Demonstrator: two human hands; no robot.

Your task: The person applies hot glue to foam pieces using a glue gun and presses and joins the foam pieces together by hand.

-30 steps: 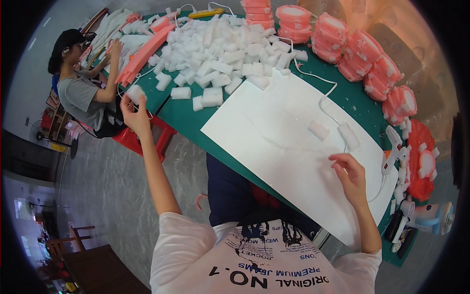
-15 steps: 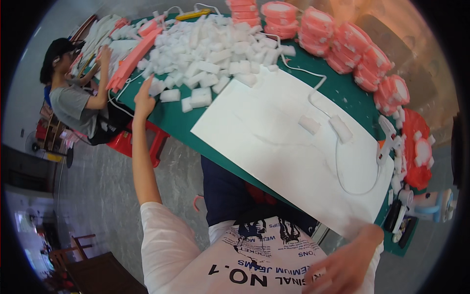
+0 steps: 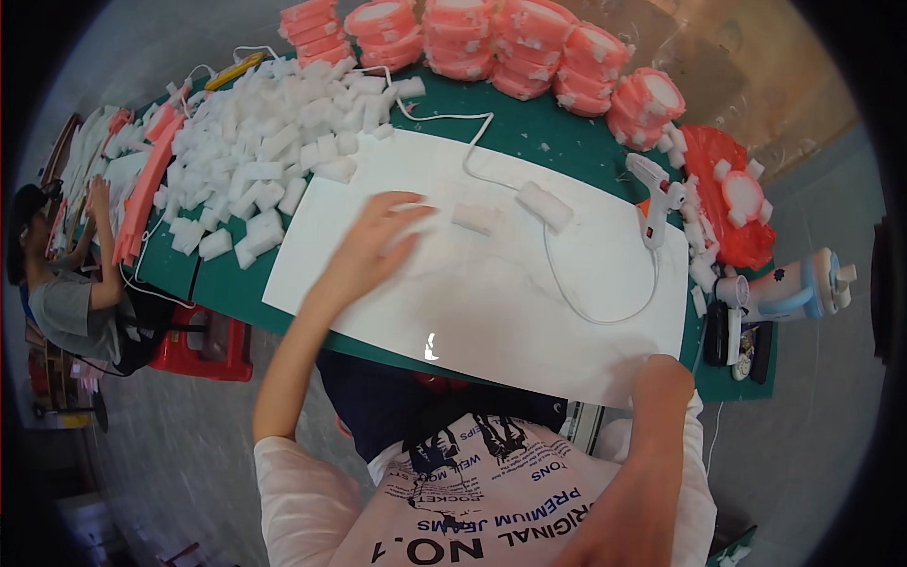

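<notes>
My left hand [image 3: 376,248] is over the white board [image 3: 453,326], fingers apart and holding nothing. Its fingertips are just short of a small white foam block [image 3: 478,218] lying on the board. A second foam block [image 3: 545,207] sits to the right of that one, by a white cord. My right arm is bent, with the elbow over the board's near right edge. The forearm runs back toward my shirt, and my right hand [image 3: 609,548] is cut off at the lower edge, its fingers hidden.
A heap of white foam blocks [image 3: 255,142] covers the table's left part. Stacks of pink ring-shaped pieces [image 3: 460,38] line the far edge. A white glue gun [image 3: 650,194] stands right, near a red plastic bag [image 3: 723,180] and a bottle [image 3: 798,288]. Another person [image 3: 71,293] works at far left.
My left hand has moved right, from beside the foam heap to over the board. My view has turned left-to-right, so the table appears shifted left. My right hand has dropped toward the lower edge.
</notes>
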